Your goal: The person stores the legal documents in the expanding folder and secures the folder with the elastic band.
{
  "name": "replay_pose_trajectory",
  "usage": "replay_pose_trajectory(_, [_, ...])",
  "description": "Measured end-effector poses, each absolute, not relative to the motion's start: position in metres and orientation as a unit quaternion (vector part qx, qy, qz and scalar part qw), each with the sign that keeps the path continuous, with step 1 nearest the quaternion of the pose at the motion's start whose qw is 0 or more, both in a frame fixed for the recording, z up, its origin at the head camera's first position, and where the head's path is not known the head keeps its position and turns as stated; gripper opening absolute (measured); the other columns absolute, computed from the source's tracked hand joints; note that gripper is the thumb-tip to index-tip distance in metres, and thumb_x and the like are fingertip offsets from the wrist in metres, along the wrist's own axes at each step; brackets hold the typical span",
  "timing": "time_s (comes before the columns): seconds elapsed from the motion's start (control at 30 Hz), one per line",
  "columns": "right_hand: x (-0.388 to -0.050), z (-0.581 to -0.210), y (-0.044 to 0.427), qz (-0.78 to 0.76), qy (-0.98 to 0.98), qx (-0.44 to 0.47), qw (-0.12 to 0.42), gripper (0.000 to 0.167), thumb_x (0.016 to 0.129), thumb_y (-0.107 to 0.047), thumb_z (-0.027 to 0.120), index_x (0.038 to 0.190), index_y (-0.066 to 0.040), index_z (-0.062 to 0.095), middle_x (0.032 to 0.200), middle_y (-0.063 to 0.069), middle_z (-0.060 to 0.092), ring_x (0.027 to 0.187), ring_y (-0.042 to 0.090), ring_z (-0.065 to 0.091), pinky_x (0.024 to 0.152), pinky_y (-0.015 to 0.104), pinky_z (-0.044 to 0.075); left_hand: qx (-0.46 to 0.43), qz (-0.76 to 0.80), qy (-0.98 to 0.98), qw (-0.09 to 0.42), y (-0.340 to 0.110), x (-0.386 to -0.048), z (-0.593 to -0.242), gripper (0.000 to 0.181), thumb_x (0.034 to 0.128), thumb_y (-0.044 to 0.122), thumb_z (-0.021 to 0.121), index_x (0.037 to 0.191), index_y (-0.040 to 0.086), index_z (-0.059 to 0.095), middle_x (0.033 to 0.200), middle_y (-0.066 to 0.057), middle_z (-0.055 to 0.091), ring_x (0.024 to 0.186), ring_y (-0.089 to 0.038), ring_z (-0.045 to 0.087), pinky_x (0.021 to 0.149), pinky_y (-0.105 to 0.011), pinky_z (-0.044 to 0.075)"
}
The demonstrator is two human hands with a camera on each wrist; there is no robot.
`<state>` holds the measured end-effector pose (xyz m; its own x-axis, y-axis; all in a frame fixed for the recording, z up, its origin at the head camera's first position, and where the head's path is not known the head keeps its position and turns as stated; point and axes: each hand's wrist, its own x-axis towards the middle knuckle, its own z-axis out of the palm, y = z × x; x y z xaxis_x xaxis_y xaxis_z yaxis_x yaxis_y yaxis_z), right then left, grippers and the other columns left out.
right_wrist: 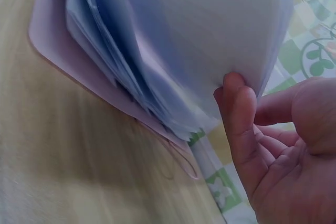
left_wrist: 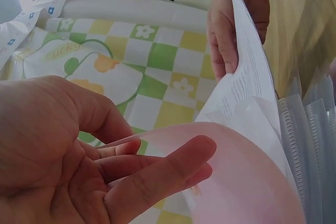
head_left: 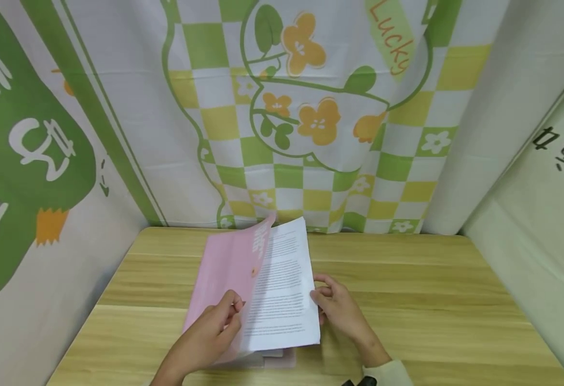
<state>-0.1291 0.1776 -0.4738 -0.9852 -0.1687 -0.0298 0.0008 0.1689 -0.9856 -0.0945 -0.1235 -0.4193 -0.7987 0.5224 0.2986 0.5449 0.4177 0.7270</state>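
Observation:
A pink translucent folder (head_left: 221, 268) lies partly raised on the table, with white printed sheets (head_left: 282, 300) showing beside its cover. My left hand (head_left: 212, 335) holds the free edge of the pink cover, bent upward in the left wrist view (left_wrist: 241, 166). On the other side, my right hand (head_left: 342, 311) pinches the right edge of the sheets between thumb and fingers. From the right wrist view, the pages (right_wrist: 199, 30) are lifted off the pink back cover (right_wrist: 47, 32). Clear plastic sleeves (left_wrist: 296, 145) stand fanned out inside the folder.
The wood-grain table (head_left: 407, 300) reaches the patterned curtain (head_left: 320, 161) behind. Fabric walls stand at left (head_left: 113, 214) and right (head_left: 542, 225). A thin elastic loop (right_wrist: 186, 167) hangs from the folder's edge. A small black object (head_left: 366, 381) shows at the bottom edge.

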Motion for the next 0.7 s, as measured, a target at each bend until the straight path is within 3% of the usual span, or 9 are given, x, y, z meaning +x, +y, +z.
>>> replay_pose_trajectory(0.33, [-0.130, -0.471, 0.176, -0.648, 0.756, -0.059, 0.069, 0.041, 0.102, -0.003, 0.059, 0.141, 0.006, 0.051, 0.100, 0.019, 0.072, 0.066, 0.027, 0.066, 0.052, 0.035, 0.054, -0.306, -0.432, -0.849, 0.007, -0.123, -0.094, -0.419, 0.016, 0.0981, -0.005, 0.053, 0.102, 0.010, 0.046, 0.070, 0.017, 0.035, 0.058, 0.004, 0.032, 0.051, -0.016, 0.030])
replay_pose_trajectory(0.7, [-0.131, -0.477, 0.153, -0.658, 0.748, -0.069, 0.042, 0.037, 0.101, -0.001, 0.059, 0.136, 0.008, 0.054, 0.098, 0.021, 0.072, 0.061, 0.021, 0.065, 0.050, 0.034, 0.054, -0.311, -0.425, -0.850, 0.013, -0.122, -0.093, -0.418, 0.015, 0.1005, -0.004, 0.053, 0.102, 0.011, 0.047, 0.072, 0.016, 0.034, 0.060, 0.004, 0.032, 0.052, -0.016, 0.030])
